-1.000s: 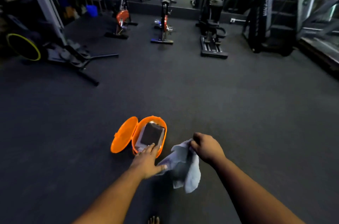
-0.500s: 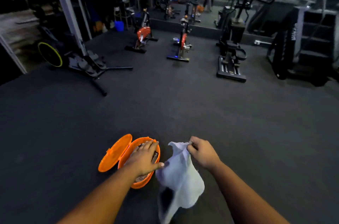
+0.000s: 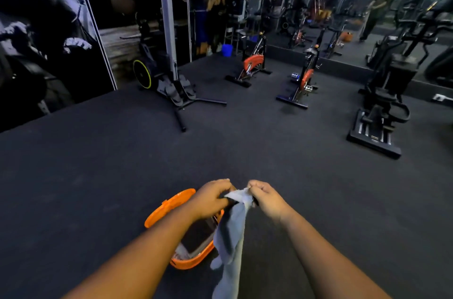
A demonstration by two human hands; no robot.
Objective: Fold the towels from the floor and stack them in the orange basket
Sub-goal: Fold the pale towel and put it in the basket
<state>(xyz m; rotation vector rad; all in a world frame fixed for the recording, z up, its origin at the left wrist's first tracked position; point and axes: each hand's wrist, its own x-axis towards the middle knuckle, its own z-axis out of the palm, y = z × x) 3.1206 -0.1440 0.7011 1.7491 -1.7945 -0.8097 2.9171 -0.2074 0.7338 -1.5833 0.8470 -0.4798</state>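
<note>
A light grey towel [image 3: 230, 237] hangs down in front of me, held up by its top edge. My left hand [image 3: 212, 198] and my right hand [image 3: 266, 197] both pinch that edge, close together, above the floor. Below my left forearm stands the orange basket [image 3: 193, 262] on the dark floor, with its lid [image 3: 166, 204] open to the left. Folded dark and light towels [image 3: 198, 237] lie inside it. The hanging towel covers the basket's right rim.
Dark rubber gym floor [image 3: 98, 176] spreads all around. Two orange exercise bikes [image 3: 252, 63] [image 3: 304, 80] stand far ahead, a black stepper machine [image 3: 382, 112] at the right, and a rack with a yellow-rimmed wheel [image 3: 144, 73] at the left. A mirror wall runs behind.
Both hands rose with the towel and came together. My left hand left the basket and took hold of the towel's top edge. The camera tilted up.
</note>
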